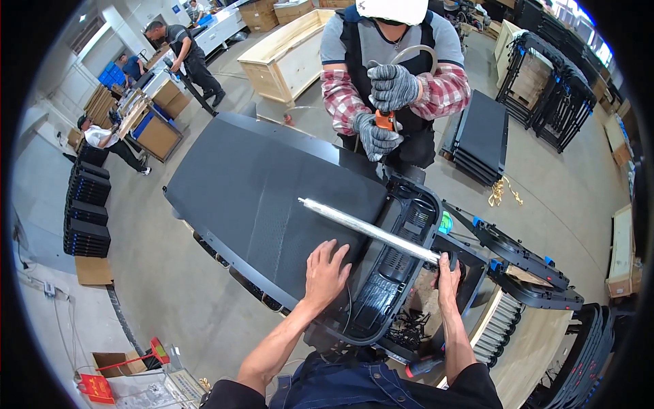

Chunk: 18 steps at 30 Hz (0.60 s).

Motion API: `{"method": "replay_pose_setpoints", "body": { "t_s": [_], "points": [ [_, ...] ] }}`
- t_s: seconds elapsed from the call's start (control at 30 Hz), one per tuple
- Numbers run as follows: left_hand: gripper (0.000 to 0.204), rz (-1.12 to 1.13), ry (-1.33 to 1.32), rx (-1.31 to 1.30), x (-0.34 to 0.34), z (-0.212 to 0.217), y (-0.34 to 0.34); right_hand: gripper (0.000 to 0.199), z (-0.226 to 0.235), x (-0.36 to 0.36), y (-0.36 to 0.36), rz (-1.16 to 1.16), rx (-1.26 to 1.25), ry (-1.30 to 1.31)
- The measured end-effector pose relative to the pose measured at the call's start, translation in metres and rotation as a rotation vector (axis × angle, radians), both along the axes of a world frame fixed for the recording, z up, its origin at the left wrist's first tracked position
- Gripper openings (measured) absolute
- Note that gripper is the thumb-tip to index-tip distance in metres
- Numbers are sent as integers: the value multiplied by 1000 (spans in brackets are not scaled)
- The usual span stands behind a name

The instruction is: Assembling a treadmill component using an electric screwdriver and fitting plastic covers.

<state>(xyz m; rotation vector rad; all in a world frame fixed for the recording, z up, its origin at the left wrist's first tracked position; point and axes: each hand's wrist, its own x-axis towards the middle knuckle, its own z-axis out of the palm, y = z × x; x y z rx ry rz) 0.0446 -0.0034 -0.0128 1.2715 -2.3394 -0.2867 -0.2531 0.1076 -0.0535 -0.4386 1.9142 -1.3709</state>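
At the centre of the frame lies a large black treadmill deck point(272, 198), its belt running from the upper left toward the lower right, where a black plastic end housing point(395, 273) with ribbed openings sits. The left hand point(325, 269) rests flat on the belt near the housing, fingers spread and clamped on nothing. The right hand point(447, 271) is at the right edge of the housing, its grip closed around the lower end of a long silver metal rod point(371, 232). The rod slants from that hand up and left across the housing, and its free end hangs over the belt near the middle of the frame.

At the top centre, across the deck, stands a co-worker in a grey shirt with plaid sleeves. Both of the co-worker's gloved hands point(385, 109) are stacked on an orange-handled tool point(385, 120) held upright just above the far edge of the deck.

To the right of the housing, a black frame part with blue clips point(518, 255) stretches toward the right edge. A stack of black panels point(480, 136) lies on the floor at the upper right, and a wooden crate point(289, 54) stands at the top centre-left. More black stacked decks point(85, 211) sit at the left edge. Other people are working at the upper left.
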Motion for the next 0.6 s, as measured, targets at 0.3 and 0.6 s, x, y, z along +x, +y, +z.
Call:
{"method": "replay_pose_setpoints", "body": {
  "t_s": [0.3,0.6],
  "points": [
    [52,12,9,14,1,5,2,65,-6,2,2,17,24,-13],
    [55,23,-24,3,-3,5,1,64,8,7,-2,-8,-15,-2]
  ]
}}
